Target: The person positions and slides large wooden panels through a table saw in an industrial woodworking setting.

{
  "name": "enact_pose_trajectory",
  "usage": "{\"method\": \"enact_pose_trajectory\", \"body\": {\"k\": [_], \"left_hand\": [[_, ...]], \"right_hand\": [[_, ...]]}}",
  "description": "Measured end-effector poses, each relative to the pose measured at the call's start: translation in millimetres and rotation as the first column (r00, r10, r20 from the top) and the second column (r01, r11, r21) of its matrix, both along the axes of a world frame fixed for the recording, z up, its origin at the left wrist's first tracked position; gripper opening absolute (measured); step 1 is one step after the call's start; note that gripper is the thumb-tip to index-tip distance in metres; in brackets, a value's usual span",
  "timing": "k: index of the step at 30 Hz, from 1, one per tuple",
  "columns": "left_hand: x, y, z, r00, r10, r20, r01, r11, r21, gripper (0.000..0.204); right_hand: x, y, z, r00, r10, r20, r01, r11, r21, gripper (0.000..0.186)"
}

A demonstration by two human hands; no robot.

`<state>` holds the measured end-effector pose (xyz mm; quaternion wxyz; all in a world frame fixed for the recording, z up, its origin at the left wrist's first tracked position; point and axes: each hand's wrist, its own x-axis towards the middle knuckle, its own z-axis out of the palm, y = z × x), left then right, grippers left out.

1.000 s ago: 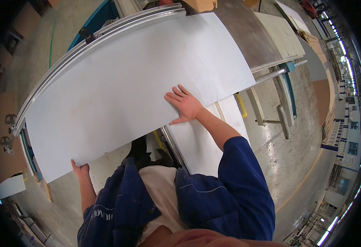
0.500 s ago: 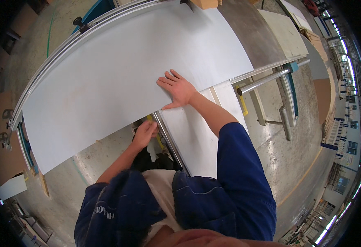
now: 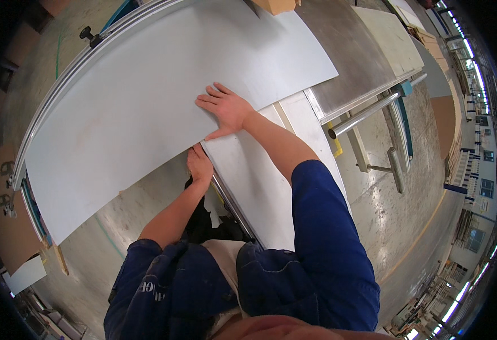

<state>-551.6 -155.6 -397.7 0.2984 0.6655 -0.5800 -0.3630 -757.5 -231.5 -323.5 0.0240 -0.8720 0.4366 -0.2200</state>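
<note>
A large pale white sheet lies across the saw-table-like machine, along a long metal rail. My right hand rests palm down on the sheet near its lower edge, fingers spread. My left hand is at that edge just below, beside a steel bar along the white lower table; its fingertips are partly hidden, and what they hold is unclear. A bare brown-grey metal surface lies right of the sheet.
A wooden block sits at the top edge. A black knob stands on the rail. Steel rollers are on the right, with a yellow line on the concrete floor beyond. Brown boards stand at the far left.
My left hand has left the sheet's lower-left part and moved inward, up beside the steel bar. My right hand and the sheet have moved up and leftward in the picture, exposing more metal surface.
</note>
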Motion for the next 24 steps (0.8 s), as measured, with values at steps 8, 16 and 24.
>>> {"method": "enact_pose_trajectory", "body": {"k": [8,16,24], "left_hand": [[3,-56,16,0.997,0.047,-0.069,-0.044,0.998,0.041,0.057],[8,-115,23,0.999,0.023,-0.031,-0.023,1.0,0.008,0.058],[7,-170,31,0.999,0.045,-0.024,-0.044,0.998,0.043,0.061]], "right_hand": [[4,-59,12,1.0,0.002,-0.001,-0.001,1.0,0.026,0.103],[9,-120,15,1.0,-0.017,-0.002,0.017,0.999,0.031,0.105],[8,-175,22,1.0,-0.015,-0.024,0.016,0.999,0.043,0.106]]}}
